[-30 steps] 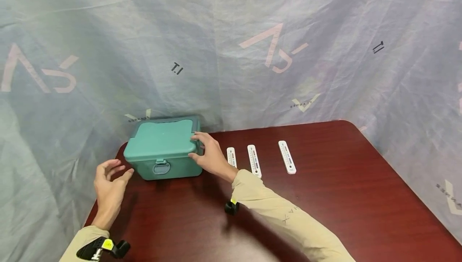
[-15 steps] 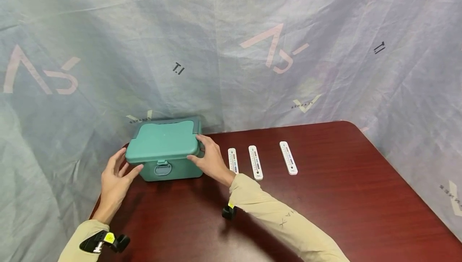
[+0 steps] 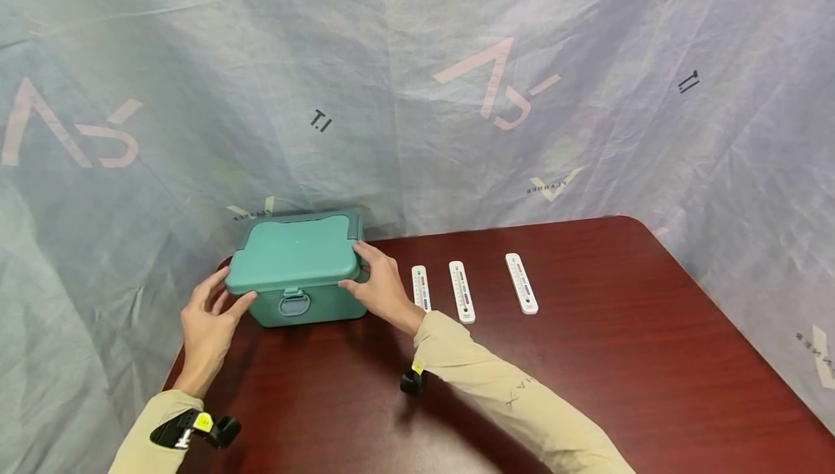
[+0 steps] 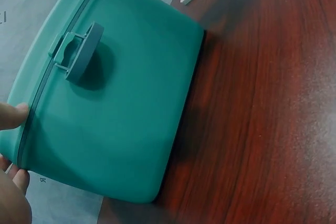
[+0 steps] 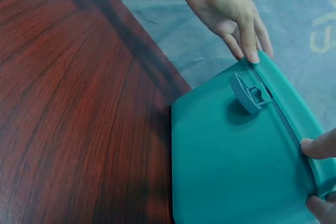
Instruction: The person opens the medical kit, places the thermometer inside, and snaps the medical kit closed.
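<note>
A teal storage box (image 3: 306, 307) with a handled lid (image 3: 293, 249) stands at the back left of the table, its lid down. A grey ring latch (image 3: 294, 304) sticks out from the middle of its front. My left hand (image 3: 207, 325) grips the lid's front left corner, thumb on the front edge and fingers round the side. On the opposite corner my right hand (image 3: 385, 285) holds the lid the same way, its thumb (image 5: 315, 148) by the seam in the right wrist view. In the left wrist view, the left thumb (image 4: 13, 116) presses the lid's rim.
Three white thermometers lie right of the box: one (image 3: 420, 287) partly behind my right wrist, one (image 3: 462, 293) beside it, and one (image 3: 522, 283) farther right. A grey printed cloth (image 3: 417, 97) hangs behind the dark red table (image 3: 587, 358).
My left hand has come up and right from beside the box to grip the lid's left corner. My right hand stays at the right corner, its fingers slightly shifted.
</note>
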The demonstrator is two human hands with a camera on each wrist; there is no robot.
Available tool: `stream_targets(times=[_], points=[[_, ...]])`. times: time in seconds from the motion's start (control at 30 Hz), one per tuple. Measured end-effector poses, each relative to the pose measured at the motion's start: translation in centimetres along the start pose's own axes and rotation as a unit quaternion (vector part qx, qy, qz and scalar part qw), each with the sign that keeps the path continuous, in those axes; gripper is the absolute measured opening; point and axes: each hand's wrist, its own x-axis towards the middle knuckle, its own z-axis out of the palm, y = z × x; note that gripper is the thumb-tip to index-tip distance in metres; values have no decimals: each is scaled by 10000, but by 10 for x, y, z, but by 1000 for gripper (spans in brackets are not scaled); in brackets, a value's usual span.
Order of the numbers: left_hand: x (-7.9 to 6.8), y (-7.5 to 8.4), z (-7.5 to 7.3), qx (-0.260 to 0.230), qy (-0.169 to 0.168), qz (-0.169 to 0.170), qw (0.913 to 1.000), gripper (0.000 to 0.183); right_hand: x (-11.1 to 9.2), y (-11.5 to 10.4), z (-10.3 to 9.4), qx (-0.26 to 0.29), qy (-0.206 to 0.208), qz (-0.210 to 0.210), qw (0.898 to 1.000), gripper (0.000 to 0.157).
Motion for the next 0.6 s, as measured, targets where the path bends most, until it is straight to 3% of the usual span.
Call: stream_targets(times=[0.6], points=[[7, 4, -2, 62, 104, -142, 9998, 56, 3, -5, -4, -41, -205, 225, 9995, 68]])
